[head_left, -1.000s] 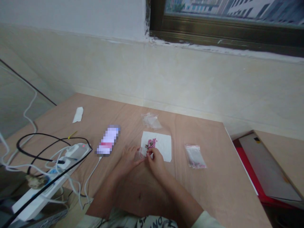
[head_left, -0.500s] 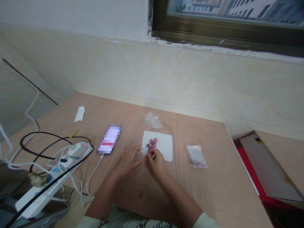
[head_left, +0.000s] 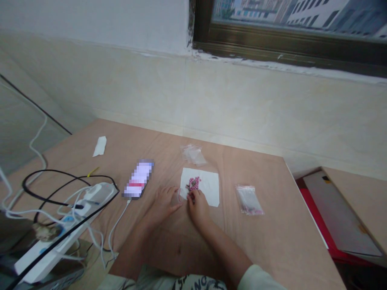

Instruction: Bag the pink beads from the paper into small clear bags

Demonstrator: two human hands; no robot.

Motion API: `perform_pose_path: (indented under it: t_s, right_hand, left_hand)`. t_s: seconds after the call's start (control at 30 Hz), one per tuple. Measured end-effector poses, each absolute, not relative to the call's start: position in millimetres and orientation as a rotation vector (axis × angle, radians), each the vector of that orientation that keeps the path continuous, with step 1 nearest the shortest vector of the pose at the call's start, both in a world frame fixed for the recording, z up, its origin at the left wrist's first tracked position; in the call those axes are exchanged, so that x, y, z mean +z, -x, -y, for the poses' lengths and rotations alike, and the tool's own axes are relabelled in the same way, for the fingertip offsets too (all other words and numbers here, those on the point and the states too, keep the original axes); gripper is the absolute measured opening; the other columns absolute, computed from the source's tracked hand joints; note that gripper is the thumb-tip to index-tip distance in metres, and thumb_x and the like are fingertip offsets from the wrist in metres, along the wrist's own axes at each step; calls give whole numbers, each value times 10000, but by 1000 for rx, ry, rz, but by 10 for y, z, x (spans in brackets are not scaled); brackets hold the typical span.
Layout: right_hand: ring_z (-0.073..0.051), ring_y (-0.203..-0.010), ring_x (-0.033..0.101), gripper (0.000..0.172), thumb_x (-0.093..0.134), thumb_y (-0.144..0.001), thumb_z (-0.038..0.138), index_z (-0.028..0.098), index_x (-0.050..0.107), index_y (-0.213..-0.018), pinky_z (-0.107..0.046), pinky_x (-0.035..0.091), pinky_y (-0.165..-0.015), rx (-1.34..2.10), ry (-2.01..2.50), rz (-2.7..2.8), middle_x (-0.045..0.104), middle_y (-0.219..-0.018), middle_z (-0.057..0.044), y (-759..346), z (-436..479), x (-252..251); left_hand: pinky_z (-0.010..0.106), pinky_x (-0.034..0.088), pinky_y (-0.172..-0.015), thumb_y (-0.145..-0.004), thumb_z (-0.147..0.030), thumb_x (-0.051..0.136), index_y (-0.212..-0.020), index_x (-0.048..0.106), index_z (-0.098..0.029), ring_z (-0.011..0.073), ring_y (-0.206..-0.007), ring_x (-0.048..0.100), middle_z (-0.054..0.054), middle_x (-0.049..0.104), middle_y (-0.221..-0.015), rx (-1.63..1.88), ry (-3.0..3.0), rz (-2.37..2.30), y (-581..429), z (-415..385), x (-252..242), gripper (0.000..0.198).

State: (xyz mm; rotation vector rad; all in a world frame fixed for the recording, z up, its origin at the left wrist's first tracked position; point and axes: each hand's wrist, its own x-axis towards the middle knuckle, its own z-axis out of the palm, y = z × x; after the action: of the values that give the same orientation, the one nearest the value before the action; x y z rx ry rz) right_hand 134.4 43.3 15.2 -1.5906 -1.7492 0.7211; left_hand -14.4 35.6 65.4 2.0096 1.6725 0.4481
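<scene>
While both hands work at the near edge of a white paper sheet (head_left: 208, 189), pink beads (head_left: 194, 183) lie clustered on its left half, mid-table toward the far edge of the wooden table (head_left: 272, 241). The right hand (head_left: 197, 208) sits over the cluster's lower end, thumb and forefinger pressed together in a pinch, fingertips (head_left: 191, 195) at the beads; what lies between them is too small to tell. The left hand (head_left: 163, 203) rests just left of the sheet's near corner, fingers (head_left: 174, 193) loosely spread, beside a thin red loop (head_left: 180, 195), thread or bag edge, cannot tell which.

Handling estimate: beads light, hard, round, apt to roll if nudged. A dark stem-like piece (head_left: 189, 186) among them looks a safer hold than any single bead. Sheet thin and soft; best pinned at a bare corner.

Clear plastic bag (head_left: 192, 154) beyond the sheet; bag with pink contents (head_left: 249, 200) to its right. Phone (head_left: 139, 179) and power strip (head_left: 99, 192) toward the left edge.
</scene>
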Motion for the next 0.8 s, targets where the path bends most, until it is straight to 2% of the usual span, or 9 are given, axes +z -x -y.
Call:
perform_pose_path:
  t_s: [0.23,0.47,0.7,0.8]
  right_hand:
    - [-150,-667,497,101,459,-707,178,169,555,-737,-254,389,-601,909,1393,1718,540,-687,-30,-1325,-446,294]
    - [-171,-746,483,119,425,-706,124,159,532,-747,-302,387,-690,755,1521,1763,531,-759,-59,-1425,-516,230]
    - [-198,-816,446,154,431,-744,183,155,514,-870,-331,377,-711,600,1654,1830,518,-842,-80,-1518,-269,257]
    - [-193,-790,448,139,424,-764,207,161,518,-855,-331,380,-696,589,1678,1861,509,-845,-80,-1597,-95,196]
  left_hand:
    - [430,319,-868,-673,-357,548,-1018,476,-174,232,-976,472,72,547,-1016,438,-2057,-1650,120,-407,549,397]
    - [425,312,-875,-649,-326,576,-1021,470,-172,231,-975,467,66,548,-1018,445,-2051,-1640,156,-387,551,416]
    - [399,332,-859,-656,-326,567,-1017,461,-169,222,-979,461,69,541,-1022,512,-2061,-1659,247,-362,420,408]
    - [401,323,-869,-667,-329,556,-1043,447,-178,221,-992,451,64,535,-1034,509,-2073,-1641,269,-341,432,419]
